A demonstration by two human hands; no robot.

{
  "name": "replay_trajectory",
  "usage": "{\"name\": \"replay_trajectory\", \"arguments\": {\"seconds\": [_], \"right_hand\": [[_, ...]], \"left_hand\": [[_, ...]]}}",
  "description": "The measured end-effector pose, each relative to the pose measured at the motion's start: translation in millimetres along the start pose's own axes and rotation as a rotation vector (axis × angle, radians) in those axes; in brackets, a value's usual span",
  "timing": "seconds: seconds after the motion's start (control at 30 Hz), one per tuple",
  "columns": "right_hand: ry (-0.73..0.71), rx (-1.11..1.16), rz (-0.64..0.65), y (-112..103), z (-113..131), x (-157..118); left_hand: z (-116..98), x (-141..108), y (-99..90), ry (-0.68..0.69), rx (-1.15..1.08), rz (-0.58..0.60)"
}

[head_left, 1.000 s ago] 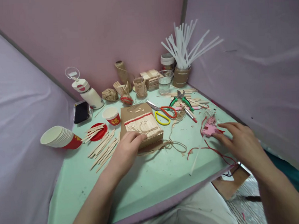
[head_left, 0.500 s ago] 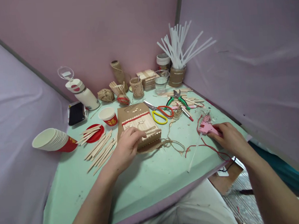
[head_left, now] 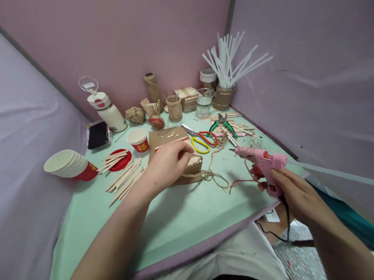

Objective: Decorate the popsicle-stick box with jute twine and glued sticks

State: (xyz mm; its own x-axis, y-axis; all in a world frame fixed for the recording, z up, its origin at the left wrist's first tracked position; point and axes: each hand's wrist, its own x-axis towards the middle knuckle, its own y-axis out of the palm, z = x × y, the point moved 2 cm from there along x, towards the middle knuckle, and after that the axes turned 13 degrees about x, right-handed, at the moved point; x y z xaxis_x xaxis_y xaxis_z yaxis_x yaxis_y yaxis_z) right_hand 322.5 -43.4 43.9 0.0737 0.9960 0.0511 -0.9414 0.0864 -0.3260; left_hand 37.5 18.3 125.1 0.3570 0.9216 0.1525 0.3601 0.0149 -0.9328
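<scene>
My right hand [head_left: 294, 188] is wrapped round a pink hot glue gun [head_left: 267, 166], lifted off the table with its nozzle pointing left. A long clear glue stick [head_left: 346, 178] sticks out of its back, and a black cord hangs below. My left hand [head_left: 167, 162] is closed in a pinch above a small craft-stick box [head_left: 193, 166] on a cardboard sheet [head_left: 161, 136]. A strand of jute twine [head_left: 198, 156] shows at its fingertips, which partly hide it. The hand covers most of the box's stick-covered top and its red trim.
Scissors [head_left: 201, 138], green-handled pliers [head_left: 223, 124] and loose sticks lie behind the box. Paper cups [head_left: 70, 165], a red lid [head_left: 124, 161] and more sticks are at left. A water cup [head_left: 204, 102], twine balls and a jar of glue sticks [head_left: 224, 97] stand along the back.
My right hand has raised the glue gun from the table and turned its nozzle left. My left hand has moved right and up over the box, its fingers now pinched.
</scene>
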Motion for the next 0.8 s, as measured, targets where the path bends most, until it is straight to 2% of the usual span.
{"name": "replay_trajectory", "arguments": {"seconds": [0.03,0.13,0.33,0.47,0.8], "right_hand": [[0.058,0.059,0.053,6,5,-5],[0.092,0.122,0.091,20,21,-18],[0.001,0.019,0.156,40,35,-31],[-0.009,-0.034,0.183,50,32,-31],[-0.055,-0.073,0.182,67,32,-25]], "left_hand": [[-2,2,-1.3,0.032,0.052,-0.01],[-4,7,-2.4,0.084,0.228,-0.025],[-7,5,-3.5,0.107,0.475,0.061],[-5,2,-5.7,0.078,0.495,0.125],[-1,3,1.0,0.112,0.43,0.046]]}}
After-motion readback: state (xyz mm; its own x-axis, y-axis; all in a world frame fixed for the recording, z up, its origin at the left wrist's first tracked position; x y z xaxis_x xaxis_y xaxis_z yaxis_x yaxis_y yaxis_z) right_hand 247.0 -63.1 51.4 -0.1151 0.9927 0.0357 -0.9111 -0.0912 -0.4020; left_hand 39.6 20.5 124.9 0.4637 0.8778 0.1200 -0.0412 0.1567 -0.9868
